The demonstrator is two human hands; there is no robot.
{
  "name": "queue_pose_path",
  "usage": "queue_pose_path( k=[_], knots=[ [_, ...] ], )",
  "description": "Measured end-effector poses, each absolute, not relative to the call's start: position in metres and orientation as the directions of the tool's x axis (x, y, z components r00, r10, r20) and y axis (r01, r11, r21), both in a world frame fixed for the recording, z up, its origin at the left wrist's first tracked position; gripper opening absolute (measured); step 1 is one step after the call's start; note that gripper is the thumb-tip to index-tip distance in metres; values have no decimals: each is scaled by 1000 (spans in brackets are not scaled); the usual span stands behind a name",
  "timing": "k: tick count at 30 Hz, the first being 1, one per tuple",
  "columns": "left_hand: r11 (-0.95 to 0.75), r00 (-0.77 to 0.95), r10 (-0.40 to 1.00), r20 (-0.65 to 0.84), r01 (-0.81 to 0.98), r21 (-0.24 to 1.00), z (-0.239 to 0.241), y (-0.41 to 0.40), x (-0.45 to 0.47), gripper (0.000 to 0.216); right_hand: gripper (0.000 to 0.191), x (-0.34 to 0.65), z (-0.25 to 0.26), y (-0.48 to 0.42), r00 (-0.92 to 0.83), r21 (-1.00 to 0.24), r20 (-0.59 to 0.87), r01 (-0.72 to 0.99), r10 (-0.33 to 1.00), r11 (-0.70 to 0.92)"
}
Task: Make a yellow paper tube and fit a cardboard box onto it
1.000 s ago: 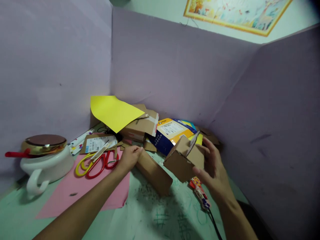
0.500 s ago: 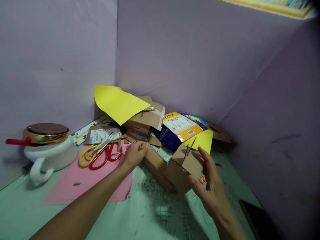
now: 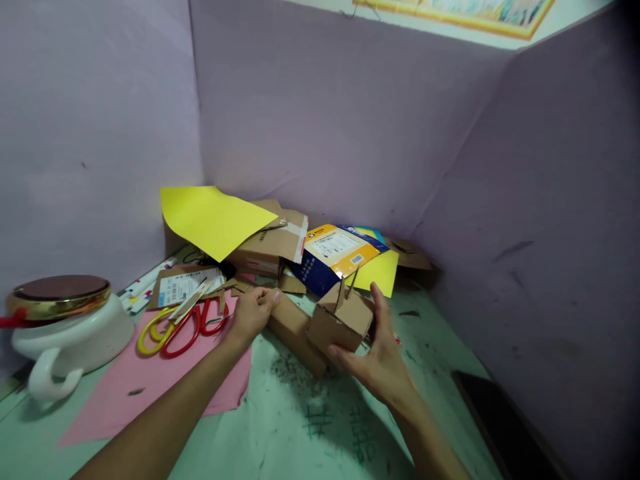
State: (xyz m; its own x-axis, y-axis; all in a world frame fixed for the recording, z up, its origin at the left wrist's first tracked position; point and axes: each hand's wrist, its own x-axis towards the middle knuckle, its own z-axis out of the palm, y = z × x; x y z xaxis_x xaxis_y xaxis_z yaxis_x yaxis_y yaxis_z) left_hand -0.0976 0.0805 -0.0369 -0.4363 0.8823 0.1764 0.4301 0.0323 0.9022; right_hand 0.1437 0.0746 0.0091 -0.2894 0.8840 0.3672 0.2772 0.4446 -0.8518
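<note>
My left hand [image 3: 253,315] is closed at the far left end of a long folded cardboard piece [image 3: 299,333], its fingertips on the edge. My right hand [image 3: 377,357] holds a small cardboard box [image 3: 340,320], with the thumb along its lower front and the fingers at its right side. Two thin cardboard strips [image 3: 346,293] stick up from the top of this box. The box sits against the right end of the long piece, and I cannot tell whether the two are joined. Part of the box's right side is hidden by my fingers.
Red-handled scissors [image 3: 183,350] and yellow-handled scissors [image 3: 145,343] lie on pink paper [image 3: 105,413] to the left. A white mug [image 3: 75,343] stands beyond. Yellow paper [image 3: 215,217], a larger carton [image 3: 257,260] and a blue-orange package [image 3: 335,250] are piled behind. A dark flat object [image 3: 500,420] lies right.
The view has swung a little right and up. My right thumb and fingers now sit closer around the small box, which is turned slightly. The left hand keeps its place on the long piece.
</note>
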Motion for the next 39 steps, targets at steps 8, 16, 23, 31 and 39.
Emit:
queue_pose_path(
  k=[8,16,23,31,39],
  knots=[
    [54,-464,867,179,446,893,-34,81,-100,22,102,139,4,75,-351,-778,434,318,830,542],
    [105,-453,885,107,418,902,-33,78,-127,26,96,137,4,75,-333,-739,486,337,808,583],
    [51,-292,950,109,492,869,-28,64,-125,25,97,137,7,69,-315,-733,495,349,810,584],
    [22,-245,960,132,538,843,-26,66,-127,28,105,135,7,68,-352,-718,490,355,797,598],
    [8,-218,968,122,513,859,-23,60,-124,31,106,139,-3,76,-375,-692,522,338,766,637]
  ],
)
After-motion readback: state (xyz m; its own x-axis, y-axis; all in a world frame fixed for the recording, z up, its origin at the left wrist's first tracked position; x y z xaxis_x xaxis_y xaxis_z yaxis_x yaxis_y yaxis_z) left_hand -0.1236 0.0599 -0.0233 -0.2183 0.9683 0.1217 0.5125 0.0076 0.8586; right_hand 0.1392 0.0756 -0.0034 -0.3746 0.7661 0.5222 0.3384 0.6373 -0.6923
